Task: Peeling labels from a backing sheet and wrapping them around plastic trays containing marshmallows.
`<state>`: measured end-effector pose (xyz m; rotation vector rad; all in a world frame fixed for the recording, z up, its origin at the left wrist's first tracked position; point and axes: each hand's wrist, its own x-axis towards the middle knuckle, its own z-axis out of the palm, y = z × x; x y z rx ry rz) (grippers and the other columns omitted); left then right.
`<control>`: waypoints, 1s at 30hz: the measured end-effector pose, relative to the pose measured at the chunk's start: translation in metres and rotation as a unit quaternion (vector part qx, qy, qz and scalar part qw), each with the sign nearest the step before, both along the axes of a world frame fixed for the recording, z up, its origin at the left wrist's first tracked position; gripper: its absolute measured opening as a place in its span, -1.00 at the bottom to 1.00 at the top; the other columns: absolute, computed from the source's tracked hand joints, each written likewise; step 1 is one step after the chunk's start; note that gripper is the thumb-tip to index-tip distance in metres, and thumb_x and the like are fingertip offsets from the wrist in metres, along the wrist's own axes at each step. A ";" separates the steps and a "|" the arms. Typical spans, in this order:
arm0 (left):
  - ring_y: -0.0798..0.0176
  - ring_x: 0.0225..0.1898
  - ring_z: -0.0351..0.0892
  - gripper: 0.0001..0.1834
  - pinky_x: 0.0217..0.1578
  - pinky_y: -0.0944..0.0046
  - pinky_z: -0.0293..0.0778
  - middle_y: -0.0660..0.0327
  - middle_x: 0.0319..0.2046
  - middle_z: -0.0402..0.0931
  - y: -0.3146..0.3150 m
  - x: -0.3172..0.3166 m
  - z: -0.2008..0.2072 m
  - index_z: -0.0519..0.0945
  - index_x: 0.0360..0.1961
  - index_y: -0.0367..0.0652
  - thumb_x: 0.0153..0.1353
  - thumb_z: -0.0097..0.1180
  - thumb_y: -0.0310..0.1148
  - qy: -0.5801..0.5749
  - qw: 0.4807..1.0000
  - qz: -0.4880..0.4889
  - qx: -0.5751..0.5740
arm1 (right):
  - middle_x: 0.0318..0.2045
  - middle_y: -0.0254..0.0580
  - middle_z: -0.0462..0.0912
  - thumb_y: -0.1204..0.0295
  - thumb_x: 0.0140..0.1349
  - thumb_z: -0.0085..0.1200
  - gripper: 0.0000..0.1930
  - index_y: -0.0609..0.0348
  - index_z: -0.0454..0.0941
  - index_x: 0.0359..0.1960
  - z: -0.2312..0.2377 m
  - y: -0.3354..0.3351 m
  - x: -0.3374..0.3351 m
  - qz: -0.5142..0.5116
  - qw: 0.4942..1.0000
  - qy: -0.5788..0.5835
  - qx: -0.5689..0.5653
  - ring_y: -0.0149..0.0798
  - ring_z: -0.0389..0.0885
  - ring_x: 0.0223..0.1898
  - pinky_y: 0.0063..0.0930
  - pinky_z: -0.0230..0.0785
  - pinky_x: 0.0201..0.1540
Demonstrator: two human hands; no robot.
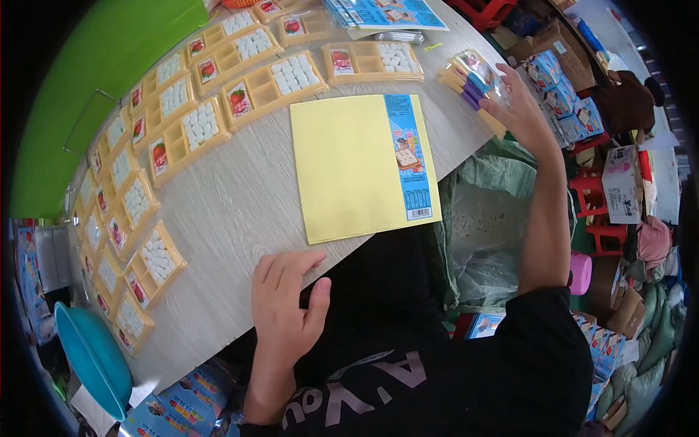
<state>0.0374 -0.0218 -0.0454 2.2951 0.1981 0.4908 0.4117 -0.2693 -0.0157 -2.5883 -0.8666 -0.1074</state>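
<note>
At the table's front edge, my left hand (287, 302) rests with its fingers stretched out and thumb apart, holding nothing. A flat yellow card sheet (342, 167) with a blue printed strip lies in front of it. Over at the right, my right hand (520, 109) has thumb and fingers around the near side of a clear plastic pack (477, 79). Yellow, purple and blue pieces show in or under that pack; its exact contents are unclear. Left of the sheet stand rows of pale yellow compartment trays (193, 135), holding white pieces and red strawberry-printed sachets.
Blue printed sheets (389, 14) are stacked at the far edge, with clear plastic packets (399, 36) beside them. A teal basin (91, 360) stands at lower left. A green plastic sack (484, 218) hangs open below the table's right edge. Cartons (622, 186) and red stools (588, 193) stand farther right.
</note>
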 end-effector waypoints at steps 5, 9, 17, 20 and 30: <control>-0.01 -0.21 0.51 -0.74 -0.10 0.11 0.38 0.09 -0.23 0.60 -0.001 0.001 0.002 0.59 -0.11 -0.24 0.15 0.18 -0.48 0.006 1.000 0.005 0.006 | 0.16 0.13 0.50 0.12 0.21 0.30 -0.26 0.08 0.26 0.37 0.000 -0.012 0.028 -0.009 1.000 0.006 0.022 -0.01 0.45 0.25 -0.23 0.25 0.30; -0.02 -0.20 0.51 -0.75 -0.09 0.11 0.38 0.09 -0.23 0.60 -0.002 0.002 0.003 0.59 -0.12 -0.25 0.15 0.17 -0.48 0.006 1.000 0.005 0.005 | 0.07 0.04 0.58 0.15 0.22 0.29 -0.36 0.09 0.35 0.28 -0.003 -0.031 0.061 -0.073 0.994 -0.059 0.064 -0.06 0.53 0.14 -0.25 0.32 0.23; -0.01 -0.18 0.50 -0.76 -0.09 0.11 0.38 0.09 -0.22 0.60 -0.002 0.001 0.002 0.59 -0.12 -0.25 0.16 0.16 -0.47 0.010 1.000 0.011 0.002 | 0.05 0.05 0.58 0.17 0.21 0.23 -0.41 0.17 0.40 0.21 0.003 -0.021 0.047 -0.036 0.992 -0.115 0.023 0.03 0.54 0.09 -0.19 0.34 0.18; -0.01 -0.18 0.50 -0.76 -0.08 0.11 0.38 0.09 -0.21 0.60 -0.002 -0.001 0.001 0.60 -0.12 -0.25 0.16 0.16 -0.46 0.009 1.000 0.011 0.004 | 0.05 0.05 0.58 0.16 0.19 0.25 -0.40 0.19 0.41 0.20 0.005 -0.006 0.020 0.027 0.994 -0.108 -0.002 0.09 0.53 0.08 -0.16 0.33 0.18; -0.01 -0.18 0.51 -0.77 -0.08 0.11 0.38 0.09 -0.21 0.60 -0.004 -0.001 0.002 0.59 -0.12 -0.24 0.17 0.16 -0.47 -0.001 1.000 0.004 0.004 | 0.19 -0.03 0.48 0.11 0.34 0.12 -0.48 0.11 0.41 0.23 0.005 -0.018 0.022 0.040 0.988 -0.146 -0.024 -0.02 0.38 0.27 -0.16 0.16 0.35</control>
